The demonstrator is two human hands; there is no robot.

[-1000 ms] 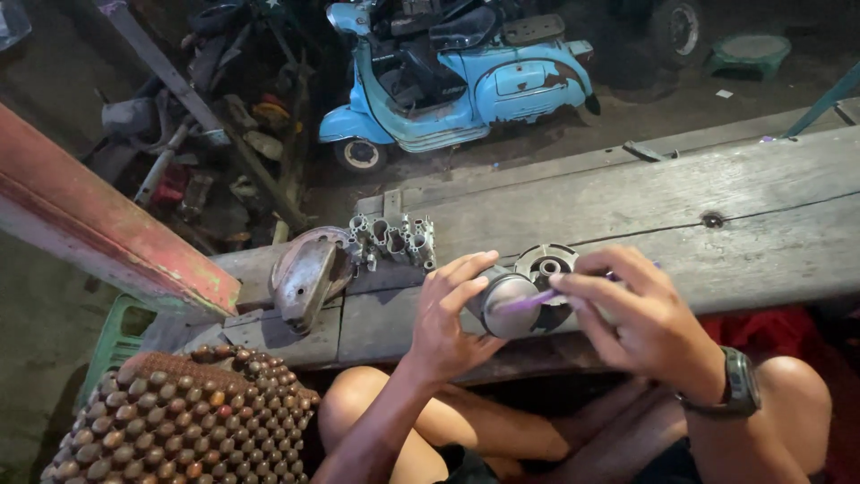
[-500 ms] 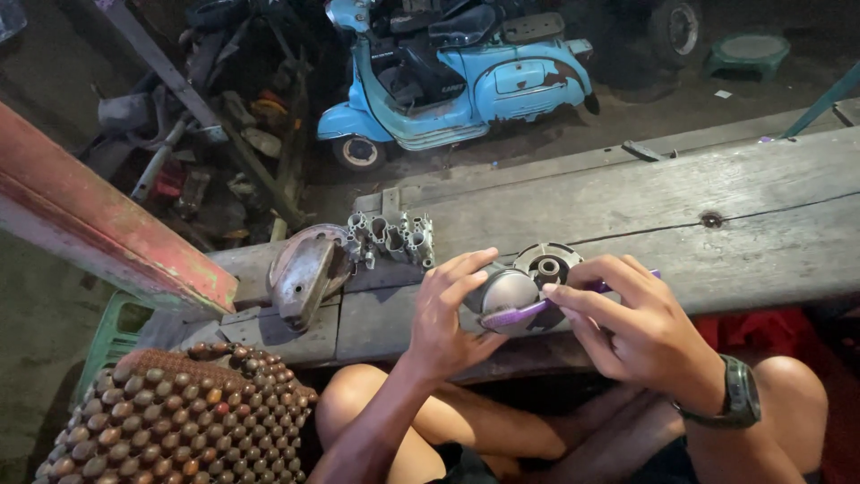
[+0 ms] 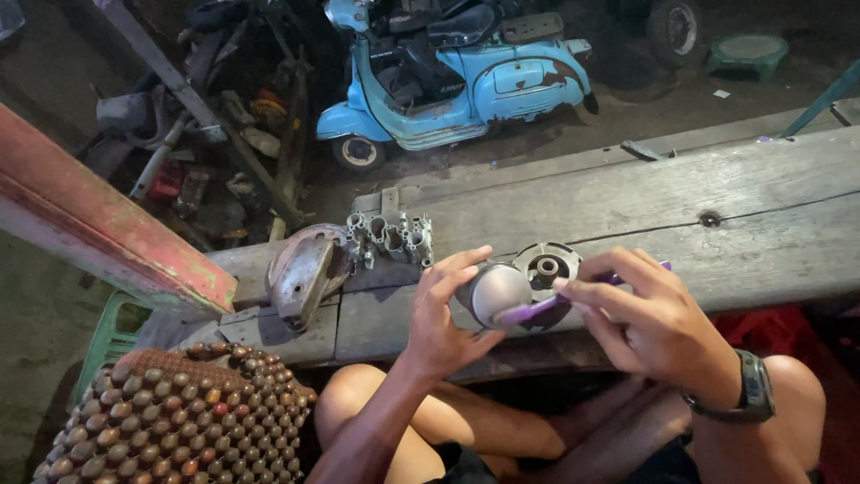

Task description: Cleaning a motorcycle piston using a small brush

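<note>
My left hand (image 3: 445, 314) grips a rounded grey metal engine cover (image 3: 495, 291) at the front edge of a weathered wooden bench (image 3: 645, 197). My right hand (image 3: 649, 318), with a dark watch on its wrist, holds a purple toothbrush (image 3: 537, 309) whose head lies against the cover. Just behind the cover sits a round dark metal plate with a central hub (image 3: 545, 264).
A curved metal casing (image 3: 300, 273) and a ribbed grey engine casting (image 3: 390, 235) lie on the bench to the left. A wooden-bead seat mat (image 3: 170, 417) is at lower left, by a red painted beam (image 3: 90, 224). A light blue scooter (image 3: 457, 76) stands beyond.
The toothbrush has shifted a little across the cover while both hands stay at the same place on the bench edge.
</note>
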